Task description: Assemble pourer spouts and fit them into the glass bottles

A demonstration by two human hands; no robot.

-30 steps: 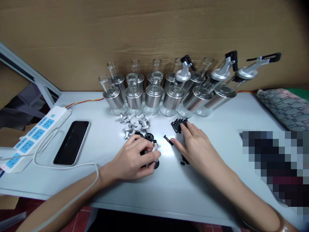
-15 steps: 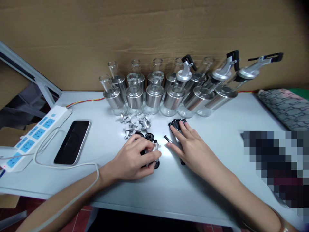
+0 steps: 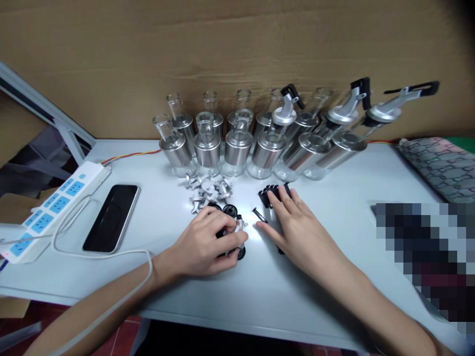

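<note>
My left hand (image 3: 208, 241) is closed around a silver pourer spout (image 3: 240, 223), its fingers hiding most of it. Round black stopper parts (image 3: 230, 210) lie by and under that hand. Behind it is a heap of silver spout pieces (image 3: 210, 187). My right hand (image 3: 297, 222) lies flat with fingers spread, fingertips on a row of black lever pieces (image 3: 267, 194). One loose black lever (image 3: 259, 215) rests beside its thumb. Another dark piece shows partly under the palm.
Glass bottles with steel sleeves (image 3: 237, 148) stand in two rows at the back; some carry pourers (image 3: 285, 114). At left are a phone (image 3: 111, 217), a power strip (image 3: 55, 212) and a white cable crossing my left forearm. A patterned bag (image 3: 441, 160) sits far right.
My right hand has shifted slightly right and its fingers have drawn back a little, showing more of the black levers. My left hand has kept its place and grip.
</note>
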